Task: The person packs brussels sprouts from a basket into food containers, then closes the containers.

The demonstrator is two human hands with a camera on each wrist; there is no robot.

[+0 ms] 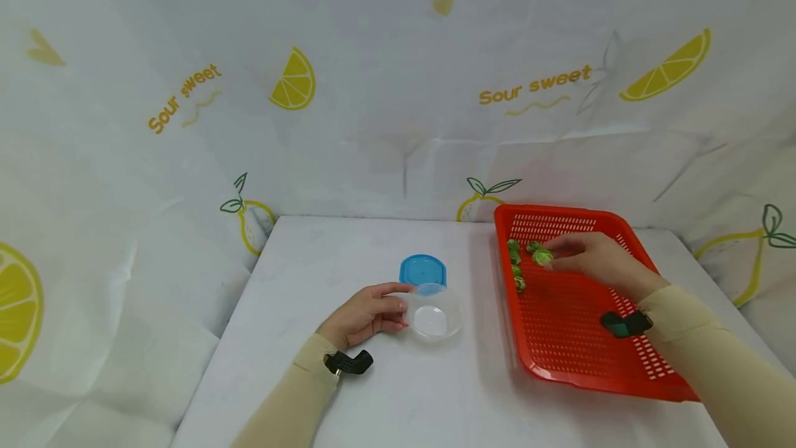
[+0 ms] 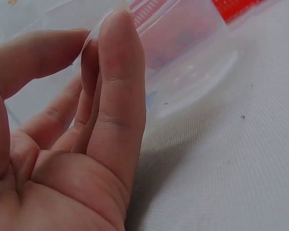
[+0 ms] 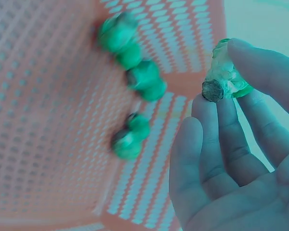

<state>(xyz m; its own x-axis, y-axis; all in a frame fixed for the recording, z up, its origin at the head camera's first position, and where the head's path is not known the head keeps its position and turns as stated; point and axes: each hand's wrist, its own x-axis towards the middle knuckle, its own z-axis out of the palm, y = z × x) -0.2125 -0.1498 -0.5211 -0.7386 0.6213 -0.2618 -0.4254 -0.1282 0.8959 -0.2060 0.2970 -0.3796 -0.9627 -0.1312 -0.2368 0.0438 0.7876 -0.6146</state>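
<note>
Left hand (image 1: 367, 313): fingers and thumb pinching the left rim of the container; one wrist view shows thumb and fingertips closed on its thin edge.

Right hand (image 1: 591, 261): thumb and fingertips pinching one Brussels sprout, little finger set apart from the grip.

Held Brussels sprout (image 1: 543, 257): one, green, leafy, with a brown cut stem end; positioned over the far left part of the basket.

Container (image 1: 435, 321): one, clear plastic, round, open at the top; left of the basket. Whether its base touches the table cannot be told.

Blue lid (image 1: 423, 268): one, lying on the table just beyond the container, its near edge overlapped by the rim.

Red plastic basket (image 1: 560, 323): one, perforated, roughly rectangular, at the right of the table.

Loose Brussels sprouts (image 1: 516, 272): several, in the basket; a row along the left wall, others just beside it towards the far end.

White table (image 1: 298, 296): one, backed by lemon-print cloth (image 1: 373, 88) lettered "Sour sweet".
</note>
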